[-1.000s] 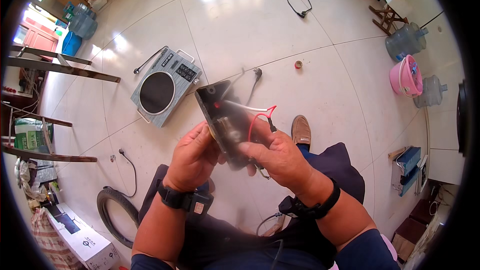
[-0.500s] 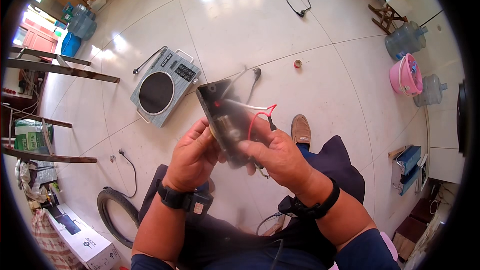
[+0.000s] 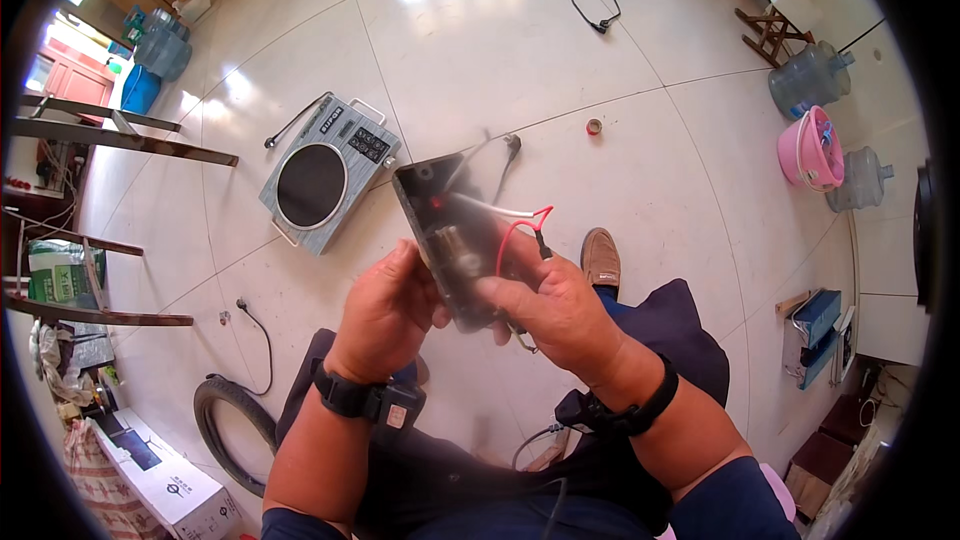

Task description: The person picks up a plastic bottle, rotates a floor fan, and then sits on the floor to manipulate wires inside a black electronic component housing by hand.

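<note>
centrally, a black oblong plastic-looking case [image 3: 455, 250] slants from upper left to lower right between the hands; the bare right hand [image 3: 560, 315] grips its lower right side, overlapping it, while the bare left hand [image 3: 385, 310] curls at its lower left edge, whether pinching it i cannot tell.

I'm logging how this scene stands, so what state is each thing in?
Case: open-faced, tilted, insides partly blurred
Right hand: gripping the case
Left hand: bent, at the case's left edge; grip unclear
Red wire: bent, outside the case
Cooktop: on the floor, plate dark
Loop cord: looped, unplugged
Bucket: upright, uncovered, handle down
Tyre: bare, without a wheel
</note>
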Available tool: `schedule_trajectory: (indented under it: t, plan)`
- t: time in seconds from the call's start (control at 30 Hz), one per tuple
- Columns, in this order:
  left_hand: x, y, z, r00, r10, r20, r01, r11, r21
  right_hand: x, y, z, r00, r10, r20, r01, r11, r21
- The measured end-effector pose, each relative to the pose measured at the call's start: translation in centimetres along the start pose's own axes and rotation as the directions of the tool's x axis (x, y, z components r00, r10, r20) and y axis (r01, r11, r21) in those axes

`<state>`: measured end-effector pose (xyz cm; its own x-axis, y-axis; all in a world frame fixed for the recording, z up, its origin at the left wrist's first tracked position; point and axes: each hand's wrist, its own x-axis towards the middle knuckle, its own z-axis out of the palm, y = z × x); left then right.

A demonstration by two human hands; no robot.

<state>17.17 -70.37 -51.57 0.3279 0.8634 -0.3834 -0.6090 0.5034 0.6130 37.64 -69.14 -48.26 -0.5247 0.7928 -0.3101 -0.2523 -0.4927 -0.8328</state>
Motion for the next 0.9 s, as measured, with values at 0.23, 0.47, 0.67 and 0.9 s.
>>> schedule_trajectory:
  t: [0.23, 0.47, 0.67, 0.9]
  plan:
    - [-0.2, 0.3, 0.8, 0.999, 0.007, -0.044, -0.005, 0.999, 0.04, -0.1, 0.0, 0.2, 1.0, -0.023, 0.001, 0.023, 0.999, 0.034]
    - [-0.1, 0.4, 0.8, 0.997, 0.076, -0.005, -0.076, 0.997, 0.017, -0.1, 0.1, -0.1, 1.0, 0.001, -0.006, -0.001, 1.0, -0.004]
    - [-0.2, 0.4, 0.7, 0.995, 0.096, 0.018, -0.097, 0.995, 0.018, -0.1, 0.3, 0.1, 1.0, -0.021, -0.01, 0.021, 1.0, 0.007]
    - [-0.1, 0.5, 1.1, 0.997, 0.082, 0.008, -0.083, 0.996, 0.015, 0.0, 0.3, 0.0, 1.0, -0.014, -0.015, 0.014, 1.0, -0.001]
